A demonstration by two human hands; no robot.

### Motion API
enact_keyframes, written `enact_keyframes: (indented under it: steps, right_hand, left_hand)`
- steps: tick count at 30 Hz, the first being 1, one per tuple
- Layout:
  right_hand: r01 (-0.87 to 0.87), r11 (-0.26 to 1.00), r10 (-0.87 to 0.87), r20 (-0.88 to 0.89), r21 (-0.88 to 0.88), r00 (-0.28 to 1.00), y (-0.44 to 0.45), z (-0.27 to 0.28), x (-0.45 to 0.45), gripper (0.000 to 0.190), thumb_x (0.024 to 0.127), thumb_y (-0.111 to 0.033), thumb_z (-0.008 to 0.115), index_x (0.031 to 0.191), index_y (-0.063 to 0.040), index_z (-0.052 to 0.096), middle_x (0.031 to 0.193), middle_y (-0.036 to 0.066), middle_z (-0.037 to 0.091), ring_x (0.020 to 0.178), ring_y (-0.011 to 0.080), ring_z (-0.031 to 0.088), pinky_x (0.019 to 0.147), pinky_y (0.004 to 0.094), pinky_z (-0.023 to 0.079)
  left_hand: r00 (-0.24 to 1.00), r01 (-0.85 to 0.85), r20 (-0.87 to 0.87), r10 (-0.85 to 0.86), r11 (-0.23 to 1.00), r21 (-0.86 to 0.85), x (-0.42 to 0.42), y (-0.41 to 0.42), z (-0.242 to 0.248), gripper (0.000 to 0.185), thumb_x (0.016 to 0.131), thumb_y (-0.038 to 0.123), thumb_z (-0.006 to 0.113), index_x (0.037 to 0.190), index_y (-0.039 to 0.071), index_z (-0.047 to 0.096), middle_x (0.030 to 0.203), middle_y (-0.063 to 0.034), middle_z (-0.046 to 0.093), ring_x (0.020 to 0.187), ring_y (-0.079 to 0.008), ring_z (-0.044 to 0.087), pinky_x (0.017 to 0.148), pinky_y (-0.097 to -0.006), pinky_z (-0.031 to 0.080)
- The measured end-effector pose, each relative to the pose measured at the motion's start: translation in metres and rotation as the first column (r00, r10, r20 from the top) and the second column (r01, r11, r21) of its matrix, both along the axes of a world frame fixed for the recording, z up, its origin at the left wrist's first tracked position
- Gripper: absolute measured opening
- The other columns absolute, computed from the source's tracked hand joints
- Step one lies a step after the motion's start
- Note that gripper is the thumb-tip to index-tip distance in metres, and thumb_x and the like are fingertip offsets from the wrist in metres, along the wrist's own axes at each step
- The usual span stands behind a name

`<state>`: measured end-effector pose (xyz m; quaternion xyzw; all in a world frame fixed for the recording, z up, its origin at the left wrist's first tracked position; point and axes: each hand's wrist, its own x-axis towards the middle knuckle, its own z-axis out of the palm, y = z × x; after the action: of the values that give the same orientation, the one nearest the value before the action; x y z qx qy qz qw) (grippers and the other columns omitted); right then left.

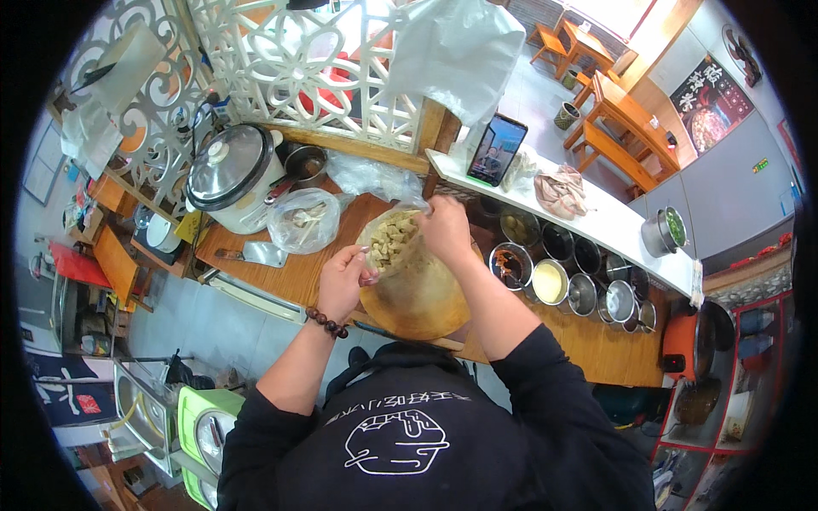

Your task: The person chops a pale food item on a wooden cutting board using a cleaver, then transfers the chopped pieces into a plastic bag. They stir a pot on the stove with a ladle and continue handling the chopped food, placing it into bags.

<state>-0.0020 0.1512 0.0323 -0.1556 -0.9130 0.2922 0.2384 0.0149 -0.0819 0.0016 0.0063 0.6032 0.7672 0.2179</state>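
Observation:
A clear plastic bag of pale, chopped food pieces [392, 239] lies over the far part of a round wooden chopping board [415, 306]. My left hand [345, 271], with a beaded bracelet on its wrist, pinches the near left edge of the bag. At the bag's right edge my right hand [445, 228] has its fingers closed on the plastic. Left of the board, a second plastic bag [303, 220] with pale contents sits on the wooden counter [287, 279]. A cleaver [262, 253] with a broad metal blade lies nearby.
A large rice cooker [233, 172] and a small dark pot [307, 163] stand at the back left. Several metal containers [549, 282] hold sauces and other food on the right. Above them, a white shelf [601, 227] bears a phone [497, 151], a crumpled cloth [560, 191] and a metal pot [661, 233].

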Motion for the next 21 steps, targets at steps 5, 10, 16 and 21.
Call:
enact_keyframes:
  steps: [5,10,16,21]
  right_hand:
    - [-0.204,0.605,0.274,-0.04,-0.77,0.961,0.007,0.028,-0.001,0.017,0.098,-0.017,0.069,0.094,0.0,0.071,0.083,0.007,0.073,0.08,0.019,0.069,0.081,0.0315,0.053]
    - [-0.233,0.552,0.297,-0.072,-0.801,0.952,0.027,0.09,0.062,0.017,0.101,-0.016,0.068,0.095,0.0,0.07,0.086,0.005,0.072,0.08,0.0127,0.066,0.081,0.0286,0.052]
    - [-0.064,0.543,0.269,0.102,-0.837,0.958,0.035,0.036,0.108,0.015,0.103,-0.012,0.064,0.092,-0.002,0.066,0.085,0.007,0.071,0.079,0.0142,0.065,0.076,0.0295,0.051]
    - [0.041,0.451,0.174,0.133,-0.892,0.976,0.026,0.007,0.135,0.014,0.104,-0.012,0.063,0.095,-0.002,0.067,0.087,0.006,0.072,0.08,0.0138,0.067,0.077,0.0284,0.051]
  left_hand:
    - [0.997,-0.072,-0.009,0.073,0.995,0.061,0.006,-0.011,0.017,0.022,0.109,0.014,0.053,0.121,-0.001,0.064,0.081,-0.0033,0.064,0.083,-0.0163,0.069,0.08,-0.0314,0.059]
    - [0.997,0.048,-0.07,-0.042,0.996,0.082,0.029,-0.018,0.066,0.021,0.109,0.013,0.053,0.121,0.0,0.064,0.082,-0.0034,0.065,0.085,-0.0164,0.07,0.08,-0.0317,0.057]
    - [0.989,0.148,0.003,-0.149,0.986,0.08,0.054,-0.012,0.022,0.023,0.108,0.018,0.058,0.115,-0.001,0.069,0.084,-0.0037,0.069,0.08,-0.0124,0.069,0.077,-0.0276,0.055]
    - [0.994,0.106,0.018,-0.105,0.992,-0.064,0.043,-0.026,-0.014,0.025,0.108,0.019,0.058,0.117,-0.002,0.068,0.087,-0.0068,0.072,0.076,-0.0117,0.068,0.073,-0.0281,0.055]
